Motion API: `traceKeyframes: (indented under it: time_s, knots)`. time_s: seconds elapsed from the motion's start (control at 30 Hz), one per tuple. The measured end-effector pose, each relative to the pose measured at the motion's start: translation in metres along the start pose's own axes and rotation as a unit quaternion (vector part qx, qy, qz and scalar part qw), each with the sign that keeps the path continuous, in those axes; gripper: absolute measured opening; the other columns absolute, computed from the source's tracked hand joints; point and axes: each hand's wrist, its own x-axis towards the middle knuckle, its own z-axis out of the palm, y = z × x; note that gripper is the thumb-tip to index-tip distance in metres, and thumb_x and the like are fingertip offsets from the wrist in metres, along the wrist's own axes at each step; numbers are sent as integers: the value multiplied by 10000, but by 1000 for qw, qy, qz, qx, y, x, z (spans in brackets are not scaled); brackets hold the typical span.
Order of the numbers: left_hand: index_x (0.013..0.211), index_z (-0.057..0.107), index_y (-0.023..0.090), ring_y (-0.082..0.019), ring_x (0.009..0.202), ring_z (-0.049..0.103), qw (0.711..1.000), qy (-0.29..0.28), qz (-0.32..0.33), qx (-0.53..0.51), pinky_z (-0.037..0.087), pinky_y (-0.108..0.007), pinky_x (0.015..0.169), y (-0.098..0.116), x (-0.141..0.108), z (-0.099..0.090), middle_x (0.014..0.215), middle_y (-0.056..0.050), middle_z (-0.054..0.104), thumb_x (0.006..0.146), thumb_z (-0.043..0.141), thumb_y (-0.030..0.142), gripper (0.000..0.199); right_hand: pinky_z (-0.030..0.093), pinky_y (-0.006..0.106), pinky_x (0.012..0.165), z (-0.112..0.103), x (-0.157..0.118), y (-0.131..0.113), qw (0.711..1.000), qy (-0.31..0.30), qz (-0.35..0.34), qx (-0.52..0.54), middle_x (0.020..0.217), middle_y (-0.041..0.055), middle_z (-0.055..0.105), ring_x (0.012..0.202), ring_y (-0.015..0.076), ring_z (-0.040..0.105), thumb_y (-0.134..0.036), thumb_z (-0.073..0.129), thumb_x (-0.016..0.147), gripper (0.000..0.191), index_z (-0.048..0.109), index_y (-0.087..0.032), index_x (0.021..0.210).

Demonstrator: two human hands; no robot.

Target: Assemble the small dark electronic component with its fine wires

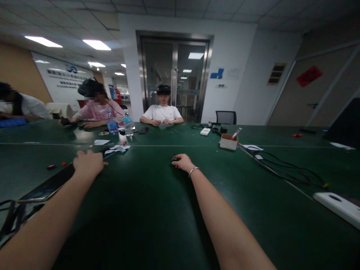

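My right hand [185, 163] is closed in a pinch around a small dark object [174, 159], low over the middle of the green table; its kind is too small to make out. A silver bracelet [194, 171] circles that wrist. Off to the left, my left hand [88, 164] is stretched forward, back of the hand up, thumb apart from the fingers, slightly blurred. It is over or beside a long dark flat panel [53, 182]; I cannot tell whether it touches it. A small dark red piece [51, 167] and an orange piece [64, 164] lie left of this hand.
Crumpled papers [117, 149] lie beyond my left hand. Water bottles [128, 123] stand farther back. A small box [228, 142] holding a pen-like item, black cables [289, 168] and a white power strip [339, 206] are to the right. Several people sit across the green table [146, 210].
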Motion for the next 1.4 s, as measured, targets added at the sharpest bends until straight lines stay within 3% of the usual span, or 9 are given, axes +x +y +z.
traceKeyframes:
  time_s: [0.1, 0.2, 0.33, 0.43, 0.53, 0.63, 0.87, 1.17, 1.4]
  knots:
    - [1106, 625, 136, -349, 1129, 469, 986, 86, 145, 1, 401, -462, 887, 55, -8, -20, 1162, -194, 579, 806, 542, 407, 413, 423, 144, 431, 4, -1, -1, 999, 18, -26, -25, 768, 36, 659, 469, 48, 541, -184, 702, 729, 238, 663, -123, 956]
    - [1139, 619, 207, -230, 985, 568, 932, -2, 320, -171, 423, -358, 897, 128, -13, -25, 1085, -101, 620, 829, 510, 440, 402, 414, 149, 404, 7, -3, -5, 996, 37, -58, -54, 823, 40, 671, 429, 41, 525, -229, 684, 754, 248, 658, -149, 988]
    - [1092, 645, 200, -183, 874, 614, 849, -65, 320, -415, 482, -296, 811, 208, -20, 2, 972, -71, 663, 788, 586, 400, 368, 408, 145, 388, 7, -4, -7, 991, 40, -99, -82, 865, 42, 681, 406, 38, 529, -208, 684, 750, 219, 659, -159, 962]
    - [900, 693, 193, -155, 768, 631, 798, -106, 262, -532, 512, -265, 704, 235, -30, 33, 874, -50, 686, 764, 616, 289, 183, 403, 132, 382, 5, -2, -3, 991, 56, -95, -73, 810, 33, 682, 410, 43, 547, -175, 688, 736, 190, 657, -153, 922]
    - [863, 691, 177, -136, 704, 635, 755, -127, 181, -617, 521, -251, 652, 238, -36, 56, 831, -47, 694, 751, 628, 269, 158, 419, 135, 383, 2, -1, 1, 997, 42, -65, -19, 656, 15, 650, 420, 64, 561, -126, 673, 729, 157, 651, -123, 885]
    - [873, 699, 163, -124, 645, 628, 739, -148, 145, -642, 524, -265, 672, 231, -36, 68, 768, -48, 697, 721, 668, 275, 192, 460, 141, 421, -2, 1, 3, 997, -2, -38, 70, 538, -17, 600, 414, 66, 557, -33, 632, 721, 172, 644, -98, 880]
    - [888, 689, 124, -115, 707, 645, 662, -222, 117, -707, 528, -264, 744, 227, -33, 68, 842, -76, 704, 681, 716, 184, 217, 555, 183, 511, -8, 0, 6, 969, -7, 4, 247, 674, 24, 645, 488, 85, 633, -11, 561, 792, 242, 625, -95, 1010]
    - [778, 665, 102, -116, 561, 619, 740, -208, 81, -634, 502, -229, 584, 230, -34, 65, 667, -71, 680, 821, 567, 341, 262, 597, 239, 687, -11, -4, 10, 949, -20, -21, 313, 760, 24, 616, 572, 96, 669, 49, 594, 744, 274, 620, -94, 977]
    - [738, 667, 106, -113, 534, 604, 751, -192, 61, -629, 493, -220, 560, 231, -35, 62, 652, -76, 681, 835, 530, 415, 352, 583, 301, 776, -15, -10, 8, 935, -35, -27, 351, 770, 41, 647, 670, 124, 689, -13, 568, 796, 200, 617, -113, 963]
